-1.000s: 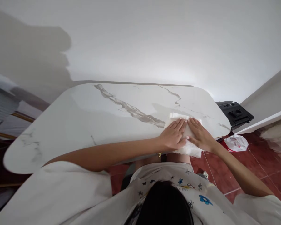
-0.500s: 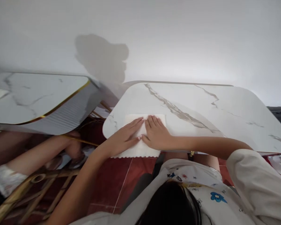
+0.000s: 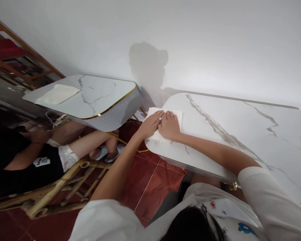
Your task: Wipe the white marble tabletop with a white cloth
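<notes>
A white cloth lies on the left end of a white marble table, its left part hanging over the rounded edge. Both my hands rest flat on it, side by side with fingers stretched out and pointing at the wall. My left hand covers the cloth's left part near the table's edge. My right hand presses on the cloth just to the right, touching the left hand. Neither hand grips anything.
A smaller marble table with a gold rim stands to the left, close to the big one. Another person sits there on a bamboo chair, legs stretched toward the gap. Below is red tile floor, with a white wall behind.
Both hands have slid the cloth from the table's right end, along its near edge, to its far left end. The view has swung left with them.
</notes>
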### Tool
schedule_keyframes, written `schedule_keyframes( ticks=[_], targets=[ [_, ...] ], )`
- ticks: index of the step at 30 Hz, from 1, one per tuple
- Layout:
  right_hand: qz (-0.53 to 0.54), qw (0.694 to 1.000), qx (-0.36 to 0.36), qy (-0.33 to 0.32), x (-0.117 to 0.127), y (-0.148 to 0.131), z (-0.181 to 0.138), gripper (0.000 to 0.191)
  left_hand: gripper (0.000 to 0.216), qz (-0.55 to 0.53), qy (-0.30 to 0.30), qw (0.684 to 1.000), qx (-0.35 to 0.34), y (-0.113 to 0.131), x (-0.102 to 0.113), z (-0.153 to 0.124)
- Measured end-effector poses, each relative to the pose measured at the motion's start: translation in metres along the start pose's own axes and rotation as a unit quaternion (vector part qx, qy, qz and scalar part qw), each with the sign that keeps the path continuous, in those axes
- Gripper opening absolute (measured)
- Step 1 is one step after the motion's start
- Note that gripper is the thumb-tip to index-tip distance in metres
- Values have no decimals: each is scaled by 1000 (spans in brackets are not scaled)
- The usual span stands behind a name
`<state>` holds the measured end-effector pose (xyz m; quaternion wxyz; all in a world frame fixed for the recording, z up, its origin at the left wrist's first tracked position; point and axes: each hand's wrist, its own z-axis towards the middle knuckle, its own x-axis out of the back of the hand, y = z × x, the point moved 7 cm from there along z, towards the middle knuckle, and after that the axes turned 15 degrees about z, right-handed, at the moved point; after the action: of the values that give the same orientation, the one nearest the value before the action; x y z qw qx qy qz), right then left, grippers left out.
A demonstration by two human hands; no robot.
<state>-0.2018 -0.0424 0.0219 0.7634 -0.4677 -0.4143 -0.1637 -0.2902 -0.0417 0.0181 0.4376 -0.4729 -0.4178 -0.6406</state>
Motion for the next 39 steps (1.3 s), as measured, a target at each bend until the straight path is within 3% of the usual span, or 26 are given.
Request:
schedule_keyframes(
  ticks=[10,14,17,21,25,33,39],
  targets=[
    [18,992,-69,103,38,104,115,54,52,-54,4,997,-58,-14,-34,174],
    [29,992,-49,113,47,130,142,55,52,-71,16,996,-49,-16,-41,208],
    [17,994,-59,93,47,134,146,56,53,-72,10,997,-36,-18,-44,213],
    [-13,992,-78,99,44,117,128,57,54,-70,9,996,-57,-15,-40,196],
    [-67,990,-80,90,39,84,100,57,52,-82,-7,992,-96,-10,-29,159],
    [-101,994,33,-8,7,-6,34,49,56,-96,-13,993,-63,-22,-7,46],
    [-124,985,58,-101,-14,-60,-27,52,57,-95,5,995,-29,-17,4,-41]
  ],
)
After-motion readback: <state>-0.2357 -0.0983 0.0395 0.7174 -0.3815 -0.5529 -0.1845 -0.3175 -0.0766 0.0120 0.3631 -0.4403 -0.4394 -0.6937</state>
